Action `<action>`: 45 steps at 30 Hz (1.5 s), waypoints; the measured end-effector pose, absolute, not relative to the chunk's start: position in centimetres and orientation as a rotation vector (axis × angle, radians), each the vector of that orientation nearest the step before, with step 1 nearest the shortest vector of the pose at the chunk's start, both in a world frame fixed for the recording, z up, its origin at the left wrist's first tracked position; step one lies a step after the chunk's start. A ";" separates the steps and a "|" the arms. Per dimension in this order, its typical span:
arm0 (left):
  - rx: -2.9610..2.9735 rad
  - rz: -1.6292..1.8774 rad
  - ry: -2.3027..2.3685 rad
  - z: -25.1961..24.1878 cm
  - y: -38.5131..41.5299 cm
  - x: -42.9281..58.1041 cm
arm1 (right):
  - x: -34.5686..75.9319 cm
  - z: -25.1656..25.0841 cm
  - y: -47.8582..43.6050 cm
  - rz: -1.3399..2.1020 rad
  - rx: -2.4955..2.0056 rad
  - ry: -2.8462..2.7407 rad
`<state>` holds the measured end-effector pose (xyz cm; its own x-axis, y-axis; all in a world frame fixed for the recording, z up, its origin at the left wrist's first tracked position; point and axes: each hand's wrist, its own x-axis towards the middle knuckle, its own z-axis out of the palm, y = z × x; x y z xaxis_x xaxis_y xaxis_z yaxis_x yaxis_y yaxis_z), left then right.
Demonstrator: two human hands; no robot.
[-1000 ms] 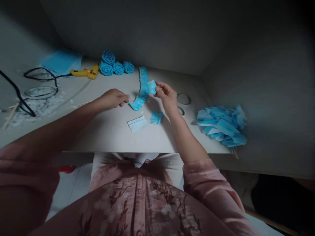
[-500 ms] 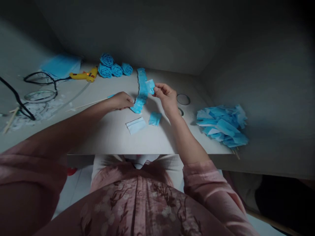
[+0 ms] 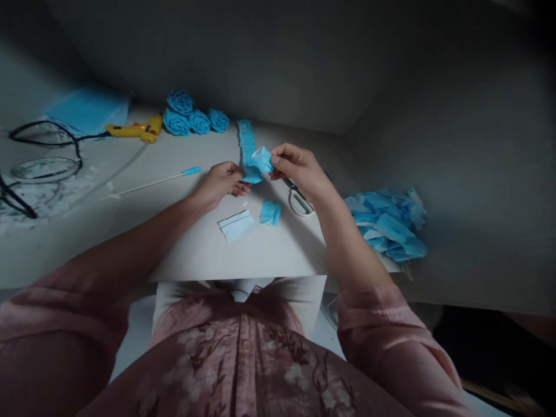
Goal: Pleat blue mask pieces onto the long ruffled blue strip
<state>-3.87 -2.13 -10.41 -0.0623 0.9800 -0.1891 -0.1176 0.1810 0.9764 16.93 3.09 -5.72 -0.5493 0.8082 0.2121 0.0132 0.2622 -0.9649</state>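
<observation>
A long blue ruffled strip of fabric (image 3: 246, 139) runs from the back of the table toward me. Its near end is pinched by my left hand (image 3: 226, 178) and looks raised and bent. Closed on a small folded blue fabric piece (image 3: 263, 157), my right hand (image 3: 299, 165) keeps it right beside the strip; I cannot tell whether the two touch. In front of my hands lie a small blue square (image 3: 270, 213) and a pale rectangle with a fold line (image 3: 237, 225). Scissors (image 3: 299, 204) lie partly under my right wrist.
A blue-tipped stick (image 3: 191, 171) lies left of my hand. Behind it are several blue fabric roses (image 3: 200, 121), a yellow glue gun (image 3: 150, 128) with black cord, and a blue sheet stack (image 3: 89, 110). White scraps (image 3: 47, 194) cover the left; a blue fabric pile (image 3: 391, 223) sits right.
My left hand has lifted and folded up the strip's near end. My right hand has turned the small piece slightly. The scissors handle now shows beside my right wrist, and the view has shifted.
</observation>
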 end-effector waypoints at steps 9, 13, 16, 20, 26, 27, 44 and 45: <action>0.875 1.294 1.309 -10.4 -2.8 -2.8 | 16.6 -8.0 0.3 1.415 -0.800 -1.941; 0.899 1.318 1.333 -10.3 -3.0 -2.7 | 16.6 -8.4 0.1 1.422 -0.797 -1.890; 0.879 1.321 1.327 -10.1 -3.1 -2.7 | 16.3 -8.6 0.0 1.425 -0.796 -1.886; 0.863 1.292 1.278 -10.2 -3.2 -2.8 | 16.0 -8.9 -0.1 1.427 -0.796 -1.906; 0.829 1.325 1.220 -10.6 -3.0 -2.8 | 16.0 -8.9 -0.1 1.425 -0.794 -1.886; 0.824 1.338 1.212 -10.6 -3.0 -2.8 | 16.0 -8.9 0.0 1.433 -0.789 -1.876; 1.007 1.419 1.126 -12.3 -2.8 -3.0 | 16.3 -9.8 1.1 1.316 -0.858 -1.876; 1.013 1.418 1.122 -12.3 -2.7 -3.1 | 16.4 -9.9 1.1 1.313 -0.859 -1.879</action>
<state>-3.05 -2.74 -12.32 -0.1274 0.9916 0.0207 -0.2083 -0.0472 0.9769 16.35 1.12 -9.90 -0.5512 0.8193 0.1580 0.1336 0.2736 -0.9525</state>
